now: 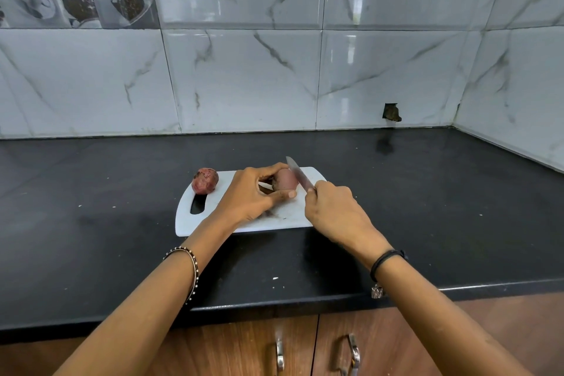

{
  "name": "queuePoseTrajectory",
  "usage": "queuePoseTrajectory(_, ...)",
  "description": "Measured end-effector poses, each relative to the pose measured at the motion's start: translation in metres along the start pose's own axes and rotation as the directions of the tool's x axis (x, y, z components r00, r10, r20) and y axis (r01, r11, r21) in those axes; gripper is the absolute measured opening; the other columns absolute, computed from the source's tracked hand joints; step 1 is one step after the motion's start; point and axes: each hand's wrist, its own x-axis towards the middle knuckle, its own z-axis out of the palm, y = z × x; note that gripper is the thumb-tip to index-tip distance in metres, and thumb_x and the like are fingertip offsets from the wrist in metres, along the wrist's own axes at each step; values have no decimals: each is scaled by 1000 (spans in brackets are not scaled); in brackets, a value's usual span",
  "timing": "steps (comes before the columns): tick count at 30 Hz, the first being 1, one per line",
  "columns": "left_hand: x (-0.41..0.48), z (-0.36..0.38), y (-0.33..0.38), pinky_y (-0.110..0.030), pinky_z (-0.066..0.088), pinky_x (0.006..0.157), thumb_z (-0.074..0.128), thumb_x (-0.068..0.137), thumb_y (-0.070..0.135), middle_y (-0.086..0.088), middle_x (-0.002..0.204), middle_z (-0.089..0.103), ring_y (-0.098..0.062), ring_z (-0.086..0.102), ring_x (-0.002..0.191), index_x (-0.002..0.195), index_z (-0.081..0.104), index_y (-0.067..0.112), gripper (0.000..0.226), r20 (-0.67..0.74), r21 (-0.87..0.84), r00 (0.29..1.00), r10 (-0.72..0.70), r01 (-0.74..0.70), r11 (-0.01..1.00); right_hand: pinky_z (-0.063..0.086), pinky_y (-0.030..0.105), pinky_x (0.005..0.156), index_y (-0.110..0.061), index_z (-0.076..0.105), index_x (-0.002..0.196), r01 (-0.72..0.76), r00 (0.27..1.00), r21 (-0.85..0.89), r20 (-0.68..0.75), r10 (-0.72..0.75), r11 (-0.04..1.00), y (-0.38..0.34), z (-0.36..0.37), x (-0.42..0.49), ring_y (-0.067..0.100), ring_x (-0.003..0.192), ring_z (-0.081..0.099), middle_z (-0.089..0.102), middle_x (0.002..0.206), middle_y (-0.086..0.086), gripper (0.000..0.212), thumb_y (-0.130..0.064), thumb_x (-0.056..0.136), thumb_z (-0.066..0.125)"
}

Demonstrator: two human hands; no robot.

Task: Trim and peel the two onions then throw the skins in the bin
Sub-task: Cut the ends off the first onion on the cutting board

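A white cutting board point(287, 218) lies on the black counter point(122, 192), roughly midway between the counter's front edge and the tiled wall point(244, 79), its handle slot at the left end. Both onions are on it.

The left hand point(250, 192) reaches over the middle of the board and holds one onion point(286, 178) down on its side. The fingers curl over the top and the thumb presses against the near side. This onion looks pale pink and smooth, with a dark tuft at the end tucked under the palm.

The right hand point(332, 207) is closed around the handle of a knife point(298, 173) at the board's right edge. The handle itself is hidden inside the fist. The blade angles up and away towards the wall, its flat lying against the right end of the held onion — whether the edge has entered the flesh cannot be told.

The second onion point(205, 181) sits at the board's far left corner, just beyond the handle slot, well apart from both hands. Its dry reddish skin is on, cracked at the top.

A few dark scraps lie on the board near its front edge, below the left hand. Small white specks dot the counter — one near the front edge.
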Motion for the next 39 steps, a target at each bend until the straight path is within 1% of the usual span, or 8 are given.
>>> queuePoseTrajectory(4,3,2,-5,-29,59,56,83,83,42,5,97,76,-17,73,80,121,70,42,41,-10,22,1000,-12,12,1000,36,32,70,-12,43,84,6,1000,-15,8,-6,1000,-6,0,4,32,82,46,56,110,20,25,-22,106,37)
queuePoseTrajectory(8,5,3,-8,-35,61,76,81,83,48,13,95,75,-8,71,84,120,69,43,39,-17,103,1000,2,0,995,35,33,77,-1,55,117,51,998,-87,32,-49,995,-11,-3,10,29,89,41,59,121,23,30,-22,107,37)
queuePoseTrajectory(12,6,4,-8,-36,59,82,80,83,50,15,95,75,-5,69,85,122,68,42,41,-27,137,1000,0,3,991,35,32,76,-2,56,111,57,998,-95,39,-53,994,-8,-3,11,29,89,41,58,115,19,28,-20,107,35)
queuePoseTrajectory(16,5,5,-5,-35,58,85,79,83,50,14,97,75,-4,69,91,123,68,42,42,-40,164,999,3,4,986,36,31,68,-14,37,76,21,999,-63,47,-18,998,0,-3,4,29,84,43,44,84,1,30,-16,106,34)
queuePoseTrajectory(22,2,3,-1,-37,58,88,81,83,48,17,105,76,-2,69,98,124,68,43,43,-34,137,999,-20,25,990,38,26,44,-8,51,89,-19,999,170,35,13,985,10,7,15,20,53,49,56,90,10,30,-28,104,35)
queuePoseTrajectory(25,1,2,1,-37,58,88,82,83,45,18,103,76,-4,70,98,121,69,43,41,-37,111,999,-22,26,993,24,20,36,-5,59,96,-240,964,589,236,119,772,20,3,19,11,42,32,45,65,2,32,-28,102,38)
queuePoseTrajectory(28,0,2,4,-31,58,81,82,83,42,20,105,75,-2,69,98,125,67,44,44,-54,100,998,-26,31,995,17,16,34,-3,63,96,-364,923,737,366,118,570,26,-6,19,8,39,24,42,57,1,44,-38,103,36)
queuePoseTrajectory(39,0,1,2,-35,60,80,82,82,47,13,113,73,-7,68,97,137,62,36,60,-55,122,998,-43,50,991,19,15,33,0,66,101,-392,914,767,388,120,508,27,-6,20,10,38,25,48,57,8,55,-41,102,30)
